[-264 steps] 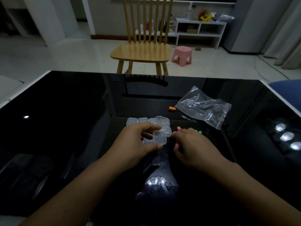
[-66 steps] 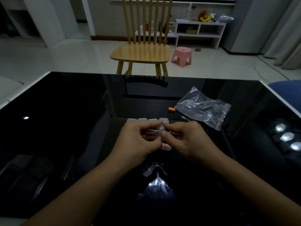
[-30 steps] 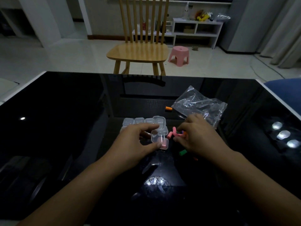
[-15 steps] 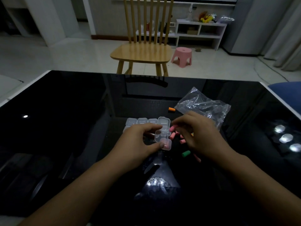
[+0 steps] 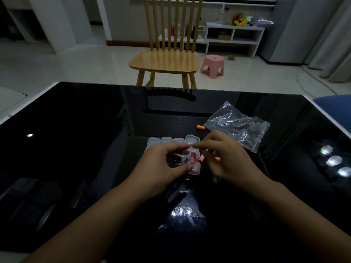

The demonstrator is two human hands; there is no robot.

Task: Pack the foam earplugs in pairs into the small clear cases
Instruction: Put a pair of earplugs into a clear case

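The left hand [image 5: 161, 164] pinches one open case [image 5: 190, 157] holding one pink plug [image 5: 192, 159]. The right hand [image 5: 230, 158] has fingers curled just right of it; its grip is unclear. Four cases [image 5: 171, 140] lie beyond the fingers, plus one orange plug [image 5: 200, 127].

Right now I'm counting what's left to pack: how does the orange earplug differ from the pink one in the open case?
The orange earplug lies loose on the table beside the plastic bag; the pink earplug sits inside the open case gripped by the left hand. Orange lies sideways, pink points away. Both are small foam plugs.
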